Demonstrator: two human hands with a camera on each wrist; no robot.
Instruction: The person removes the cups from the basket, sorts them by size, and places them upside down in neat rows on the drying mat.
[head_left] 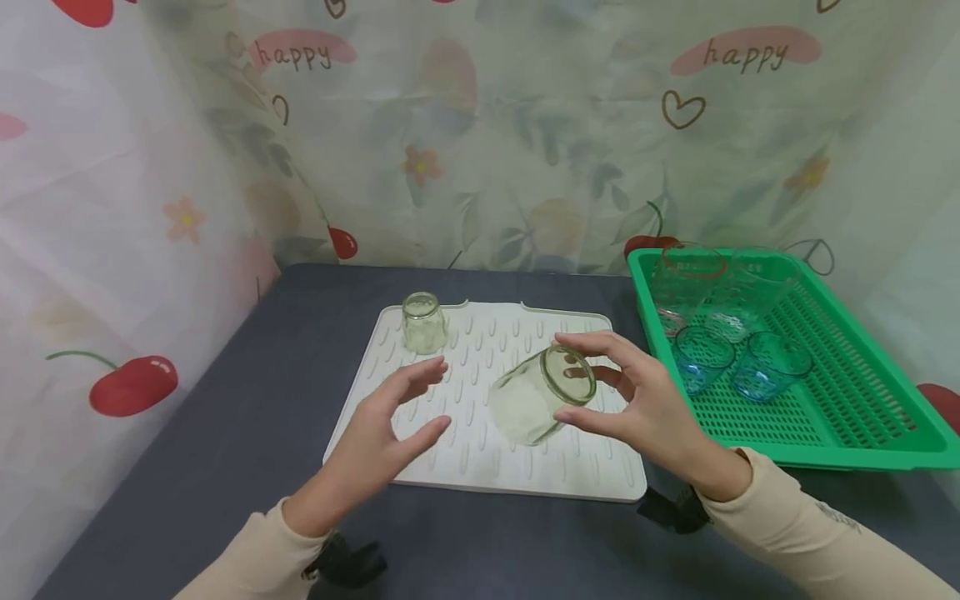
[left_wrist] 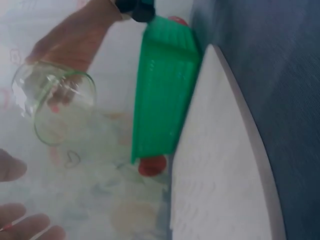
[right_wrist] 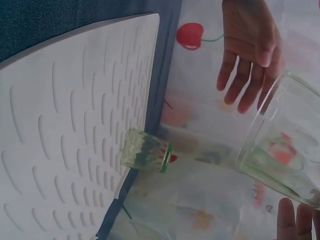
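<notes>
Above the mat (head_left: 517, 475), a glass (head_left: 521, 404) is gripped by the right hand (head_left: 637, 396), its thick-ringed end set between thumb and fingertips; the glass is held tilted, its wide mouth pointed away from that palm, toward the left hand's side. By the left hand (head_left: 386, 425) nothing is held: its thumb and fingers are spread apart, and it is kept clear of the glass. Just beyond the left hand's fingertips, a small glass (head_left: 424, 327) is stood on the mat, near its far left corner. To the right of the right hand, a green basket (head_left: 885, 450) is placed on the dark counter (head_left: 247, 417). In the basket, two blue glasses (head_left: 768, 371) are set close to the right hand's side, and behind them, farther from the hand, two taller clear glasses (head_left: 678, 287) are seen, one red-rimmed. Both wrists are covered partly by pale sleeves (head_left: 795, 517), and a dark strap (head_left: 678, 510) is worn at each. Beyond both hands, the counter is backed by a printed curtain (head_left: 510, 125).
</notes>
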